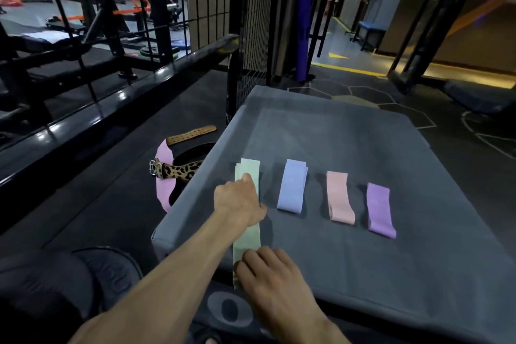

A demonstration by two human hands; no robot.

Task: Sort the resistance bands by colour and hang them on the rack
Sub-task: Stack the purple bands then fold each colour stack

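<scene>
The far half of the grey worktop [335, 126] lies bare, open to a reaching hand. Nearer, four folded bands sit in a row with dark gaps between them: a green band [249, 173], a blue band [291, 186], a peach band [340, 198] and a purple band [380, 211]. Left of the worktop, a leopard-print belt [178, 171] and a pink band [164, 176] lie on the floor. A black wire grid panel [251, 22] stands upright at the far left corner.
</scene>
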